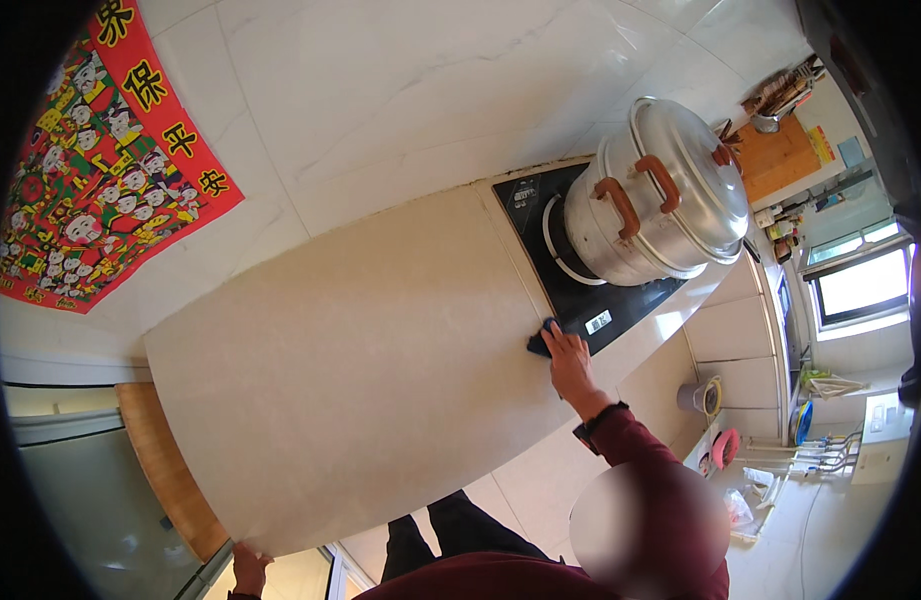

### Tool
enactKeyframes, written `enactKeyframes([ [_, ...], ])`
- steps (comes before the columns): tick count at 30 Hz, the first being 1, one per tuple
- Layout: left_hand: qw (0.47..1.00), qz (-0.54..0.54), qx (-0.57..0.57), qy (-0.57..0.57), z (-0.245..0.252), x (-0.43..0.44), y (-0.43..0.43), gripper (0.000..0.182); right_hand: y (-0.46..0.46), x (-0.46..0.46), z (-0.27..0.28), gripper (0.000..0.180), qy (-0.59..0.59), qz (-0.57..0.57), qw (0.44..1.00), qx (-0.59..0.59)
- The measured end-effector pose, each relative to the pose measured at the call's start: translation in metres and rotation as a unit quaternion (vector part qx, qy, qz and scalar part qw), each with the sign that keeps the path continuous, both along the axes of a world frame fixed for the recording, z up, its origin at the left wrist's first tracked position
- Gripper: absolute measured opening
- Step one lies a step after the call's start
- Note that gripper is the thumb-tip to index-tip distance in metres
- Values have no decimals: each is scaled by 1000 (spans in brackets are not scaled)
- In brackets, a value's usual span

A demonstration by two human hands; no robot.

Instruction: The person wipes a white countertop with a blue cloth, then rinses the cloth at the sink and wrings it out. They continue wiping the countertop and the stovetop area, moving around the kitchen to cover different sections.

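My right hand (571,366) presses a dark blue cloth (540,339) onto the beige tiled countertop (340,382). The cloth lies right beside the near left corner of a black glass-topped gas stove (573,304). On that stove stands a large aluminium steamer pot (618,202) with reddish-brown handles and a domed lid (689,169). My left hand (250,568) touches the near left corner of the countertop, low in the picture. Its fingers are partly cut off from sight, so its grip is unclear.
A wooden board (167,465) stands between the counter and a grey-green refrigerator (92,495). A red printed poster (115,172) hangs on the marbled wall tiles (400,97). To the right are a bucket (697,396) on the floor, a pink basin (725,448) and a wooden cutting board (779,161).
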State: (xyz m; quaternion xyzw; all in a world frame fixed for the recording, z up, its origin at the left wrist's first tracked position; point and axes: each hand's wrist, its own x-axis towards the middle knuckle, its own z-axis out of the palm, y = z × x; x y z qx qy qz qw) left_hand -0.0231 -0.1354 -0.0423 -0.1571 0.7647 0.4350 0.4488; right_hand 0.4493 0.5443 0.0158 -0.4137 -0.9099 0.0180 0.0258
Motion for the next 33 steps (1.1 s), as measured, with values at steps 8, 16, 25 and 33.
enactKeyframes([
  [8,998,-4,19,-54,-26,-17,-20,38,163,-161,-17,55,-73,7,996,45],
  [16,974,-179,-93,100,-10,-3,-19,36,228,-230,-25,46,-135,-7,988,78],
  [25,890,-386,-100,223,8,-7,1,40,52,-48,-1,45,-20,8,1000,22],
  [33,771,-509,-212,320,3,-8,-4,59,-84,62,13,54,-6,-63,995,-80],
])
